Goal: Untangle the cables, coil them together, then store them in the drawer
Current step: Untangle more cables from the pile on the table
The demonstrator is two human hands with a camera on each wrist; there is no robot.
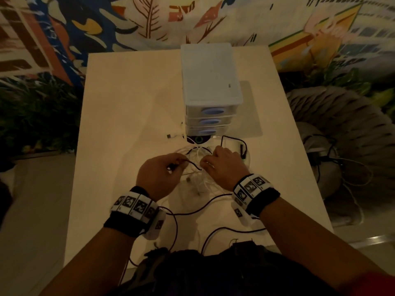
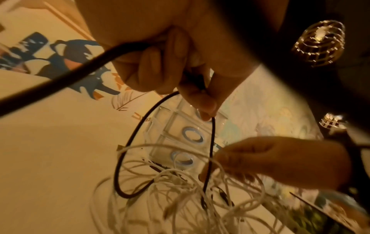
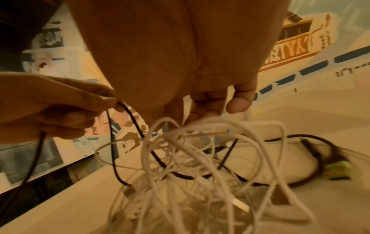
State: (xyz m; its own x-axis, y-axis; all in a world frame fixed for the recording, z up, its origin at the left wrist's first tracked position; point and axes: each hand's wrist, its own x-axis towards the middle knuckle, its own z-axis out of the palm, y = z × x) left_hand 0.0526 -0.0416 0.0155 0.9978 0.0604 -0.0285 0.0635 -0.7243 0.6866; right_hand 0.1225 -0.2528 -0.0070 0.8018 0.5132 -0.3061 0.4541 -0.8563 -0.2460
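A tangle of white cables (image 1: 203, 182) lies on the table (image 1: 119, 124) between my hands, with a thin black cable (image 1: 193, 164) threaded through it. My left hand (image 1: 177, 166) pinches the black cable, which loops down into the tangle in the left wrist view (image 2: 128, 150). My right hand (image 1: 206, 163) grips a bunch of white cable loops (image 3: 200, 158) and holds them a little off the table. The white drawer unit (image 1: 210, 82) stands just beyond, its three drawers (image 2: 180, 136) closed.
A dark round object with a green ring (image 1: 197, 139) and a small black plug (image 1: 169, 136) lie by the unit's base. Another black cable loop (image 1: 233, 142) lies right of my right hand. Dark leads (image 1: 192, 212) cross the near table. A grey pouf (image 1: 342, 135) sits beside it.
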